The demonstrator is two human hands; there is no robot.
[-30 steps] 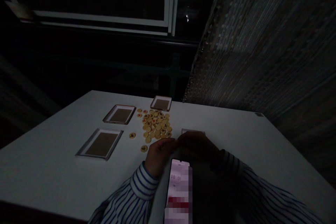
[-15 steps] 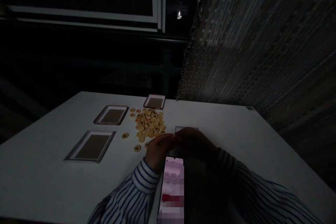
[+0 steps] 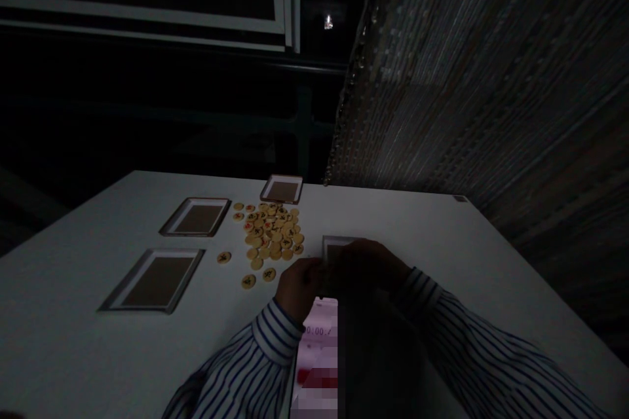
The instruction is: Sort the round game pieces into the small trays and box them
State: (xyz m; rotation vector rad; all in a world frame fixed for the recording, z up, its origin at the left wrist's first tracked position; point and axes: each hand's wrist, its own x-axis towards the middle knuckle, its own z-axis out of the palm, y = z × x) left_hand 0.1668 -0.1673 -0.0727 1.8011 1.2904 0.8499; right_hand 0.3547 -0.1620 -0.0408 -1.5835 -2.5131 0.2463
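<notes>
- Head view, very dark room, white table (image 3: 73, 340) fills the lower half.
- Left hand (image 3: 295, 285) sits near the table's middle, knuckles up, fingers curled together toward the right hand; fingertips meet the dark shape between the hands, too dim to tell what they pinch.
- Right hand (image 3: 371, 268) is in deep shadow, just right of the left hand and touching or nearly touching it; finger state cannot tell.
- Small tray (image 3: 331, 243) lies flat right behind the hands, mostly hidden by the right hand; only its far left corner shows, so its long axis is unclear.
- Phone (image 3: 319, 353) lies between the striped sleeves, screen lit pink, long axis running from the person toward the hands, top edge pointing away.
- Pile of round tan game pieces (image 3: 272, 232) lies just left of the small tray; loose pieces (image 3: 248, 281) sit near the left hand.
- Three more flat trays: far one (image 3: 282, 190) behind the pile, two (image 3: 195, 217) (image 3: 154, 279) to the left, well apart from the hands.
</notes>
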